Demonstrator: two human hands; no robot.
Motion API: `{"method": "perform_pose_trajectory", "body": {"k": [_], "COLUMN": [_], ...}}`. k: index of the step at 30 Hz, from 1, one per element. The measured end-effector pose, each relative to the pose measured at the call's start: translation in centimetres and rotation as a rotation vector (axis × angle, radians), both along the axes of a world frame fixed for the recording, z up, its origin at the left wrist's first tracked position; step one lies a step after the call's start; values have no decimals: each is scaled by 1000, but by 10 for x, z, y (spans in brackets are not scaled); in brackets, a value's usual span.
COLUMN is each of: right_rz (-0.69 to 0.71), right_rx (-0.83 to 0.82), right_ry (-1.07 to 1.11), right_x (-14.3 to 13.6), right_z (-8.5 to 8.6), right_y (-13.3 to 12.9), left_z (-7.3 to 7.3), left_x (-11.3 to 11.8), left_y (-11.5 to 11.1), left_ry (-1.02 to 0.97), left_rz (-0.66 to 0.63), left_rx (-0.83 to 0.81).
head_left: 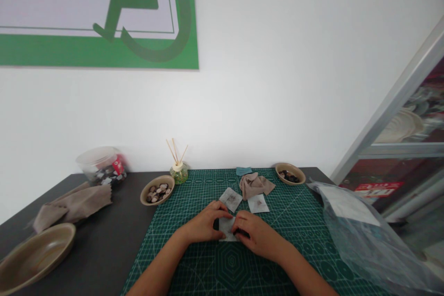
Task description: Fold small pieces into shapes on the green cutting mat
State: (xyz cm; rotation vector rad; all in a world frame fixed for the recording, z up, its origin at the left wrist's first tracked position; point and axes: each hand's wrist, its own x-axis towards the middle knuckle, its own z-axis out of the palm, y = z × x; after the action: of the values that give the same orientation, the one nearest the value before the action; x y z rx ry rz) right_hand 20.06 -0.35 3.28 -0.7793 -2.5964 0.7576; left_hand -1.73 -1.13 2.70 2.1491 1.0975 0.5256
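In the middle of the green cutting mat (194,259) lies a small white square sachet (227,227), like a thin paper or fabric pouch. My left hand (204,223) has thumb and fingers at its left edge, the thumb at the lower corner. On the opposite side my right hand (255,233) is curled with fingertips pinched at the right edge; a small dark spot shows by them. Just beyond the hands are two similar white sachets, one at the left (231,199) and one at the right (258,203), both with darker patches.
A crumpled beige cloth (255,186) and a folded blue cloth (243,171) lie behind. Bowls of dark pieces stand left (157,190) and right (290,174). A reed diffuser (179,172), clear tub (102,166), larger bowl (38,256) and plastic bag (367,236) surround the mat.
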Motion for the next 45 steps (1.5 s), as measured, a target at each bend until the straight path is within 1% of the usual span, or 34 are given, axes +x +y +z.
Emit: {"method": "perform_pose_trajectory", "body": {"k": [2, 8, 13, 15, 19, 24, 29, 31, 36, 38, 41, 45], "right_rz": [-17, 69, -13, -19, 29, 25, 78, 68, -23, -12, 41, 8], "right_rx": [12, 24, 10, 2, -4, 12, 1, -5, 0, -11, -12, 9], "right_ry": [-3, 12, 6, 4, 9, 17, 16, 17, 17, 8, 10, 3], "right_x": [0, 1, 0, 1, 0, -1, 0, -1, -2, -2, -1, -2], "right_z": [-1, -5, -2, -1, -2, -4, -5, -5, -4, -4, -4, -3], "right_y": [1, 1, 0, 0, -1, 0, 0, 0, 1, 1, 0, 1], "left_z": [0, -3, -4, -4, -3, -3, -4, -4, -3, -3, -3, -3], "left_x": [0, -1, -1, -1, -1, -1, -1, -1, 0, 0, -1, 0], "left_y": [0, 1, 0, 0, 0, 1, 1, 1, 0, 0, 1, 0], "left_ry": [2, 12, 9, 8, 5, 7, 10, 12, 10, 10, 6, 0], "left_rz": [1, -1, -3, -3, -4, -11, -7, -7, -5, -8, -8, -3], "left_rx": [-2, -9, 4, 2, -2, 3, -6, -2, 11, 11, 12, 11]}}
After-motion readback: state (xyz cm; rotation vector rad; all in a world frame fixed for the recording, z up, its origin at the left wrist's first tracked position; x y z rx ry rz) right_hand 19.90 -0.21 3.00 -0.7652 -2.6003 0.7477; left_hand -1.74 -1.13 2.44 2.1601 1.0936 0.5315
